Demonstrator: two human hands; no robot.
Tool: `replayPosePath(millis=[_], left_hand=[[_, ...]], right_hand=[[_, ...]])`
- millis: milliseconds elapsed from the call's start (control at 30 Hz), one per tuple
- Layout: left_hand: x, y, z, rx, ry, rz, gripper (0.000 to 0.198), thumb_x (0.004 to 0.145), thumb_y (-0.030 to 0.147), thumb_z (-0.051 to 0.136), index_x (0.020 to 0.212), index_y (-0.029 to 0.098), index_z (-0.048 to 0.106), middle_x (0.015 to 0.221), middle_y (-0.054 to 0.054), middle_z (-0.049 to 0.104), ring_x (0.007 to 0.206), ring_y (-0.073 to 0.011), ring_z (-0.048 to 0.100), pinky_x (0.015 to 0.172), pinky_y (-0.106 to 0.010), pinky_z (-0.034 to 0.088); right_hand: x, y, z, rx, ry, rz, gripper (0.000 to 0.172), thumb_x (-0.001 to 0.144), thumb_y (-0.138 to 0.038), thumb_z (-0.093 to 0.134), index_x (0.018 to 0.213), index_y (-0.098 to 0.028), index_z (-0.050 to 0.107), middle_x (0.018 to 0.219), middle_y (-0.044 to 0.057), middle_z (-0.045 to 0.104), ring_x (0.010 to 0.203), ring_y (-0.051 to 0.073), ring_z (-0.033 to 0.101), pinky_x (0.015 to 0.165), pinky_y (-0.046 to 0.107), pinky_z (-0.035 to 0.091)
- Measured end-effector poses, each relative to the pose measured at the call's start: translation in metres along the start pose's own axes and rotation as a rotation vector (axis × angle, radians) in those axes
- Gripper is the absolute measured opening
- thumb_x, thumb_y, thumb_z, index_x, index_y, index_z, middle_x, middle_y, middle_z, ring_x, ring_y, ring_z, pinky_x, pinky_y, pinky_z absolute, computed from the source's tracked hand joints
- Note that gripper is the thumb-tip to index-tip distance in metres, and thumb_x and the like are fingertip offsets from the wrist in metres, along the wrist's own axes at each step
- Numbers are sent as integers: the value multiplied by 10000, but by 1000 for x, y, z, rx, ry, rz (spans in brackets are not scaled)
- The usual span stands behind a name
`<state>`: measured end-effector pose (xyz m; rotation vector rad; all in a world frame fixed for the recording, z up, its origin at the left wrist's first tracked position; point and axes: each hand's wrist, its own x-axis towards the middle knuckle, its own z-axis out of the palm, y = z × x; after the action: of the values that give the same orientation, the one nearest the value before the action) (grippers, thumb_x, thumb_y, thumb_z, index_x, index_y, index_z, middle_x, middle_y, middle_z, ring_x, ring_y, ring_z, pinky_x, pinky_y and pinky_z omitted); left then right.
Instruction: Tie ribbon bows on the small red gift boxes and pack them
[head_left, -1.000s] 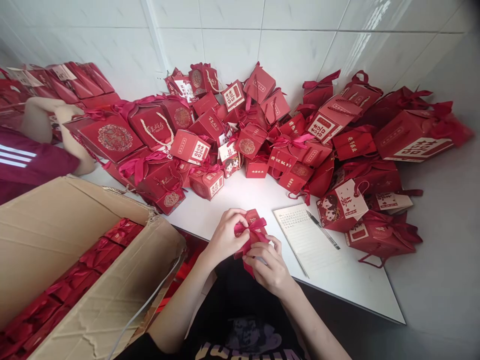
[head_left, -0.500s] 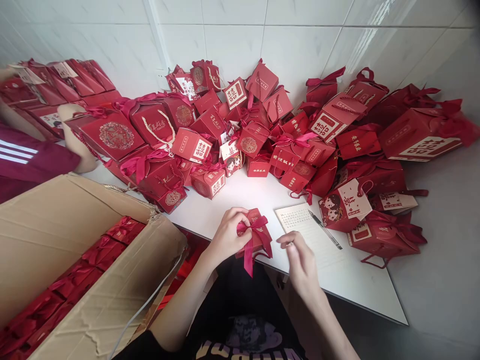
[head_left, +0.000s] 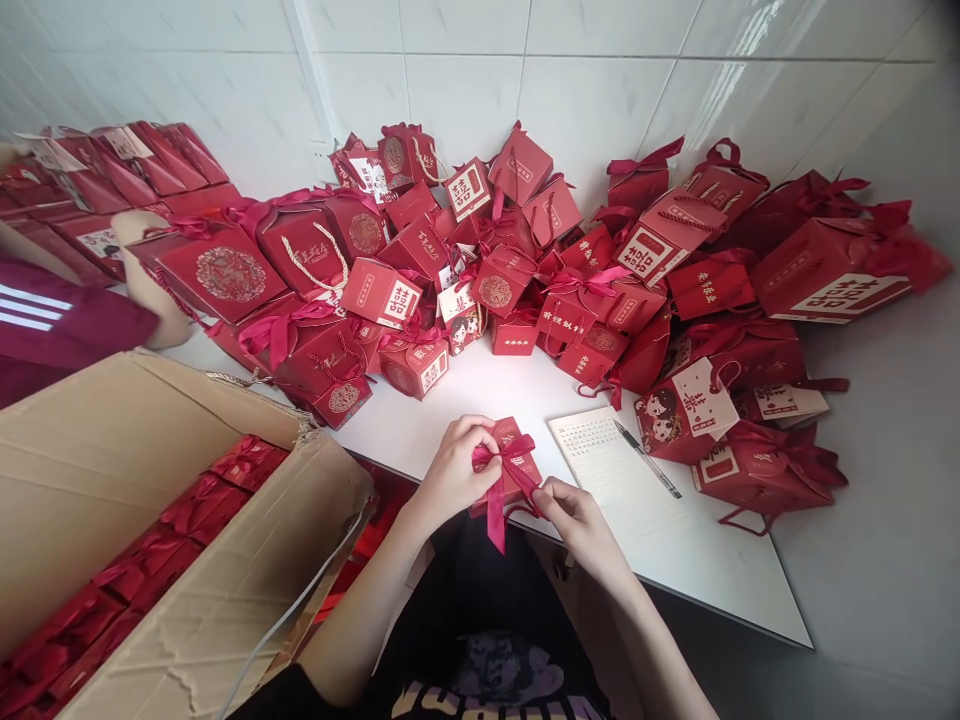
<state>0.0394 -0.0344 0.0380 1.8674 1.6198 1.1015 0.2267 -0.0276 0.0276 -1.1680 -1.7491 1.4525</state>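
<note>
A small red gift box (head_left: 526,463) lies at the near edge of the white table, with a magenta ribbon (head_left: 496,512) tied in a bow on it. My left hand (head_left: 459,465) is closed at the box's left side, thumb and fingers pinching a loop of the ribbon. On the other side, my right hand (head_left: 571,515) pinches a ribbon tail near the box's lower right corner. One more tail hangs down over the table's edge. The fingertips of both hands partly cover the ribbon.
Many red gift boxes (head_left: 504,280) are heaped along the tiled wall. An open notebook (head_left: 600,470) with a pen (head_left: 646,459) lies to the right. On the left stands a cardboard box (head_left: 247,530) holding red boxes. Another person's maroon sleeve (head_left: 82,310) shows behind it.
My right hand has moved left and down from above the notebook's edge and now grips a ribbon tail. My left hand has kept its pinch on the bow.
</note>
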Motion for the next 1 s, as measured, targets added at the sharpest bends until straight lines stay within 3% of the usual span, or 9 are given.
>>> replayPosePath(millis=[333, 500, 533, 600, 667, 733, 833, 1000], left_hand=[[1, 1, 0, -10, -2, -17, 86, 748, 125, 530, 735, 210, 524, 1080, -52, 527, 1102, -211, 492, 965, -397, 422], [0, 0, 0, -13, -16, -23, 80, 755, 132, 526, 739, 210, 518, 1088, -51, 520, 1104, -212, 485, 960, -401, 423], [0, 0, 0, -12, -15, -19, 80, 758, 132, 524, 743, 210, 518, 1086, -51, 519, 1105, -211, 484, 963, -401, 420], [1, 0, 1, -7, -3, -8, 83, 761, 129, 520, 746, 210, 518, 1078, -52, 519, 1104, -209, 485, 967, -401, 417], [1, 1, 1, -1, 9, -3, 87, 758, 122, 520, 744, 208, 519, 1070, -54, 521, 1097, -209, 490, 966, -402, 418], [1, 3, 1, 2, 14, -4, 88, 754, 119, 523, 742, 206, 519, 1070, -54, 523, 1092, -210, 494, 966, -402, 418], [2, 4, 0, 1, 12, -5, 89, 750, 118, 526, 747, 207, 519, 1080, -51, 528, 1091, -210, 497, 964, -396, 420], [2, 3, 1, 0, 19, -25, 95, 737, 113, 535, 739, 207, 526, 1089, -49, 533, 1090, -208, 499, 970, -395, 415]], right_hand=[[-1, 6, -6, 84, 47, -8, 349, 796, -428, 495, 557, -200, 381, 562, -34, 387, 559, 117, 380, 557, 243, 344], [-26, 1, -5, -2, 487, -78, 304, 840, -407, 447, 615, -209, 396, 557, -43, 357, 523, 114, 348, 502, 234, 313], [-32, 0, -1, -20, 466, -95, 324, 849, -415, 435, 603, -207, 403, 544, -42, 357, 509, 112, 343, 489, 235, 304], [-38, -2, 9, -60, 256, -89, 360, 863, -440, 420, 600, -197, 449, 538, -31, 401, 506, 113, 375, 487, 238, 310], [-36, -2, 23, -86, 3, -16, 363, 865, -472, 424, 654, -187, 503, 548, -26, 446, 495, 111, 416, 485, 237, 325], [-28, 1, 37, -35, -125, 86, 382, 863, -524, 409, 713, -185, 503, 533, -43, 443, 438, 96, 426, 451, 227, 323], [-15, 7, 54, 152, -151, 176, 463, 829, -633, 365, 716, -194, 457, 483, -81, 363, 341, 78, 384, 356, 207, 261], [-11, 11, 60, 179, -153, 108, 475, 830, -633, 366, 659, -195, 437, 445, -79, 362, 336, 61, 321, 349, 196, 226]])
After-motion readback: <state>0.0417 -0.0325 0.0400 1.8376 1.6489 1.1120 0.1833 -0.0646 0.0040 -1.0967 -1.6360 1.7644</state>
